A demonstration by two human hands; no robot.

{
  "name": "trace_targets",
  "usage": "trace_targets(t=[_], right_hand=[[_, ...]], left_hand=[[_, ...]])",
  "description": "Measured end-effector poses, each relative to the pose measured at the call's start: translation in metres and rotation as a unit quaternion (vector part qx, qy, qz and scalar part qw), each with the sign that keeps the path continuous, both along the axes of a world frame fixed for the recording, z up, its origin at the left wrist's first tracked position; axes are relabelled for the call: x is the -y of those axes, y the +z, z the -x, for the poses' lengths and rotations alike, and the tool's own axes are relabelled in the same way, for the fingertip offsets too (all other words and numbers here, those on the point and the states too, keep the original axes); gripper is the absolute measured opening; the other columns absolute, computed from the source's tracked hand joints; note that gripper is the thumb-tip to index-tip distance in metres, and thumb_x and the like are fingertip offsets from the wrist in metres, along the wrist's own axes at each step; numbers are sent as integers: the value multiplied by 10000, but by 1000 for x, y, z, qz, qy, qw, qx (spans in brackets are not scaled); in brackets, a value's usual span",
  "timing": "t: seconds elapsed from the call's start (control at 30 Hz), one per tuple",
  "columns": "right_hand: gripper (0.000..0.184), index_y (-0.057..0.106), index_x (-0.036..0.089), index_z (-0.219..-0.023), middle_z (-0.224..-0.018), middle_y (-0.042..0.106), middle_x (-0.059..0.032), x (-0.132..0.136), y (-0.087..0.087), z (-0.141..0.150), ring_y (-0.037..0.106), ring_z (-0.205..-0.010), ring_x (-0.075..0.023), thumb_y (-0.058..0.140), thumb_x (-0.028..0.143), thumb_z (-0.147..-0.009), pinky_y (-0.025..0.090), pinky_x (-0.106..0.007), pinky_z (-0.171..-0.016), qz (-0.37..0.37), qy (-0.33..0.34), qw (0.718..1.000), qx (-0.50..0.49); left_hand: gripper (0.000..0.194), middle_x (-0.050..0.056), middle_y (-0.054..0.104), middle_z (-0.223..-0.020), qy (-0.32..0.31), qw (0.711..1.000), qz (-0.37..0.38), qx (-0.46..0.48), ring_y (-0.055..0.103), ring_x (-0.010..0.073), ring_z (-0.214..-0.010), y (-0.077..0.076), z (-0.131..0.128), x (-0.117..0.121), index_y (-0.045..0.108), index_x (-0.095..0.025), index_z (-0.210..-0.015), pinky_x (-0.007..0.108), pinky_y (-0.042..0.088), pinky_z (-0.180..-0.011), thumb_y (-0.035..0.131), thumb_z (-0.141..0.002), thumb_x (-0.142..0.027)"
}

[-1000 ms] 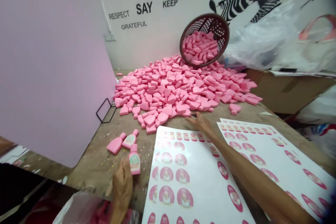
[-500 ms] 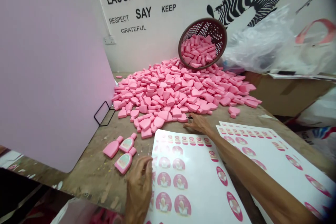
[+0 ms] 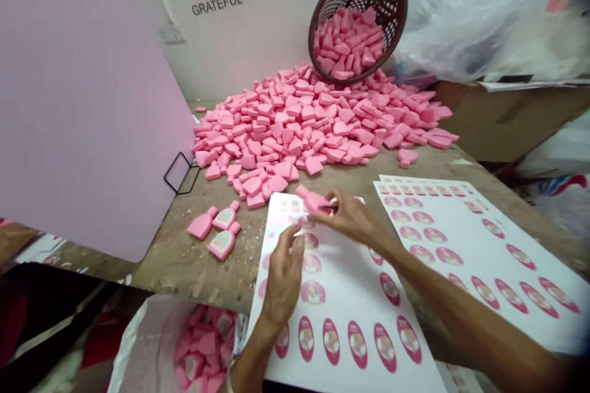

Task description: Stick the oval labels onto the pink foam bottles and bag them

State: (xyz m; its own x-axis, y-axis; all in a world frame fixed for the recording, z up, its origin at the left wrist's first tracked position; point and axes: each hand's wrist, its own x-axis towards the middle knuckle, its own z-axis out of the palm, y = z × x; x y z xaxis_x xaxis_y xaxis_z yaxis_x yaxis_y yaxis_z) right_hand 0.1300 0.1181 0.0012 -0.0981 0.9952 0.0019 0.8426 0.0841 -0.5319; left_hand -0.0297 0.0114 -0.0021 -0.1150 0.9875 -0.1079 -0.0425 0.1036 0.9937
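Observation:
My right hand (image 3: 348,218) is above the upper edge of a white sticker sheet (image 3: 350,295) and shut on a pink bottle-shaped piece (image 3: 314,201), with a thin dark tool (image 3: 330,206) showing between its fingers. My left hand (image 3: 283,276) is raised over the same sheet, its fingertips close to that piece. I cannot tell whether those fingers pinch a label. Pink oval labels with a printed figure fill the sheet in rows. Two labelled pink pieces (image 3: 222,243) and one blank piece (image 3: 201,226) lie on the table left of the sheet.
A large pile of pink pieces (image 3: 286,135) spreads from a tipped brown basket (image 3: 357,21). A second label sheet (image 3: 465,252) lies right. A white bag (image 3: 138,344) holding labelled pieces sits below the table edge. A lilac board (image 3: 83,104) stands left.
My right hand has left the pile's edge and now holds a pink piece over the sheet. My left hand has moved from the loose pieces onto the sheet. The view has tilted down, showing the bag.

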Motion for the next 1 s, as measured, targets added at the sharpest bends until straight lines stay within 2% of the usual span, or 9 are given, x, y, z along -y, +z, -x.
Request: trace_targets(t=[0.1,0.17,0.3,0.37,0.47,0.6,0.7,0.87,1.0], right_hand=[[411,582,216,-1067,-964,704,-44,69,0,8,666,-858,-196,615,486,-760,502,-293,-730,34,71,982,-172],[445,589,227,-1100,-1050,692,-54,97,-4,-2,668,-910,-211,625,501,-752,515,-324,-768,38,47,979,-192],[546,613,207,-1093,-945,712,-115,125,-20,-46,675,-843,-321,594,618,-734,505,-458,-726,-10,-144,989,38],[504,632,198,-1038,-854,714,-126,137,-28,-59,672,-795,-344,540,618,-774,495,-472,-687,-1,-152,980,128],[460,625,162,-1052,-877,706,-161,150,-36,-56,660,-803,-356,509,539,-816,486,-485,-694,-38,-180,969,165],[305,631,199,-900,-811,701,-84,145,-39,-63,650,-747,-266,467,452,-855,496,-396,-674,-58,-198,978,13],[322,637,205,-787,-710,681,-30,128,-33,-119,629,-661,-211,499,493,-832,487,-321,-601,-29,-202,973,-111],[306,739,134,-857,-880,728,-129,95,-16,-250,668,-794,-231,666,409,-743,455,-323,-680,-10,-309,951,-22],[164,744,103,-712,-792,728,-168,75,-20,-301,665,-696,-219,738,264,-681,420,-333,-621,-45,-334,941,15]], left_hand=[[443,89,602,-1263,38,998,54,23,523,233,-1219,2,-17,3,589,-215,-1192,288,431,-983,594,-833,-476],[443,107,657,-1152,57,993,84,57,587,253,-1130,1,-19,8,608,-197,-1120,301,483,-908,615,-804,-507],[430,92,696,-892,14,989,94,117,680,226,-804,-12,-7,21,605,-157,-1003,321,548,-710,605,-797,-534],[401,67,683,-823,-6,990,100,99,667,193,-715,-21,-4,25,608,-148,-969,311,548,-680,646,-781,-501],[364,49,678,-860,-43,991,97,83,654,162,-720,-29,-8,28,613,-156,-972,296,549,-718,698,-758,-438],[437,59,679,-1010,-43,982,120,138,653,143,-746,-28,-13,29,616,-167,-1053,275,556,-744,760,-703,-386],[448,76,679,-1035,-32,976,130,169,656,150,-742,-22,-10,31,588,-173,-1115,288,567,-713,713,-751,-402],[387,103,674,-1065,-60,977,129,161,638,139,-693,-14,-11,32,577,-159,-1034,317,583,-679,668,-782,-439],[367,117,676,-1030,-64,977,136,151,625,141,-697,-20,-19,31,600,-137,-943,333,587,-696,690,-757,-440]])
